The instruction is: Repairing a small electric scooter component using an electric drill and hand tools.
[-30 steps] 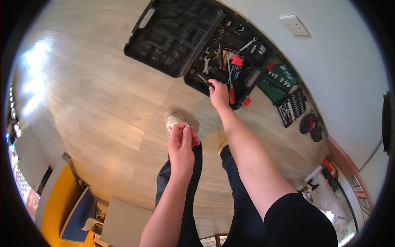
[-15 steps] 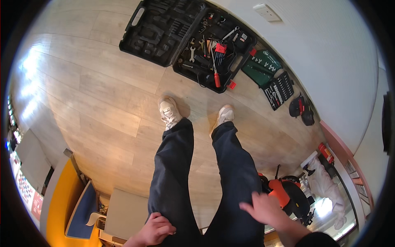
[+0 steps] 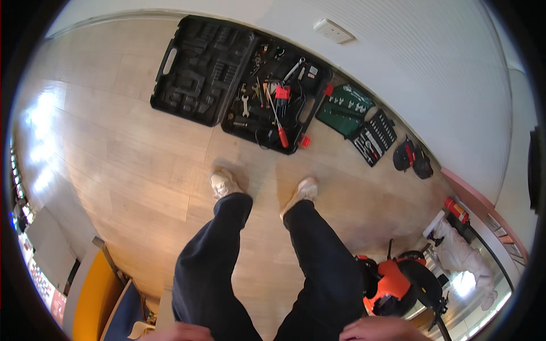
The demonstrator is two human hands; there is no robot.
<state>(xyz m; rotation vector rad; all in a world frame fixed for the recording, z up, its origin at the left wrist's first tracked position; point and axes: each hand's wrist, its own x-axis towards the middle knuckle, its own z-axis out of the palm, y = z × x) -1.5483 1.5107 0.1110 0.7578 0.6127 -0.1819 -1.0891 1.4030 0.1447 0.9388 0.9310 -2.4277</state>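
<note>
At the lower edge, my left hand point(image 3: 181, 332) shows only in part beside my left thigh, its fingers mostly cut off. My right hand point(image 3: 377, 329) is likewise cropped, next to my right thigh. Nothing shows in either hand. Ahead of my feet lies an open black toolbox point(image 3: 219, 116) on the floor. Its right half holds a red-handled screwdriver point(image 3: 282, 136), an open-end wrench point(image 3: 245, 105), a combination wrench point(image 3: 294, 69) and a red-topped hex key set point(image 3: 282, 92). The moulded left half has bare recesses.
Right of the toolbox lie a green tool case point(image 3: 340, 117), a socket set point(image 3: 375, 136) and dark gloves point(image 3: 412, 156). A wall with an outlet point(image 3: 334, 30) runs behind. An orange-and-black machine point(image 3: 392, 281) stands at lower right; a fire extinguisher point(image 3: 456, 209) is beyond it.
Both hands have dropped toward the lower edge and are now mostly out of view. The toolbox and my feet appear lower in the picture as the view tilts up.
</note>
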